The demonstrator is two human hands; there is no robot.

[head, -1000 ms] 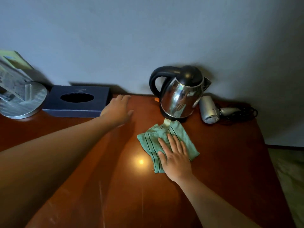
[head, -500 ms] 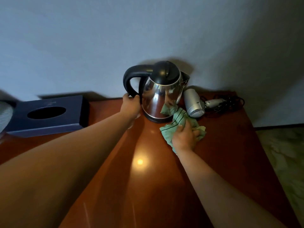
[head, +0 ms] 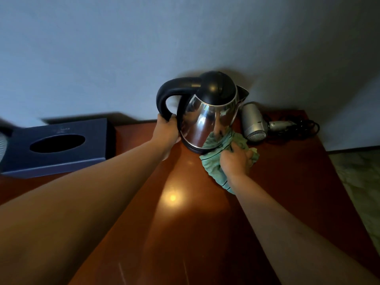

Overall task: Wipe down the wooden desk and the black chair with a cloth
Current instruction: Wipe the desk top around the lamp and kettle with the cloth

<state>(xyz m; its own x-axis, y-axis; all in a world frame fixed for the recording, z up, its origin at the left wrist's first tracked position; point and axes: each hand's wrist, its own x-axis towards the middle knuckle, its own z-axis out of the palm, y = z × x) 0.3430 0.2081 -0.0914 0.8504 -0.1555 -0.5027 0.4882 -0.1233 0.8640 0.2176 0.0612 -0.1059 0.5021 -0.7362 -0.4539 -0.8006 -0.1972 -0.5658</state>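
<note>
The wooden desk (head: 287, 182) has a smooth, glossy, red-brown top, and a small round spot of light reflects on it near the middle. At the far side, close to the grey wall (head: 123, 48), stands a kettle (head: 207, 120) with a shiny, rounded steel body, a black domed lid and a thick, curved black handle. The left hand (head: 166, 132) is closed around the lower end of this handle. The kettle leans a little to the right; I cannot tell if its base is lifted from the desk.

The cloth (head: 213, 163) is green, soft and crumpled, with thin dark stripes. It lies on the desk just right of the kettle base and touches the steel wall. The right hand (head: 234, 161) bunches it with curled fingers.

Right of the kettle lies a grey hair dryer (head: 254, 124) with a round mesh end and a tangled black cord. At the far left sits a dark blue rectangular tissue box (head: 55, 145) with an oval opening.
</note>
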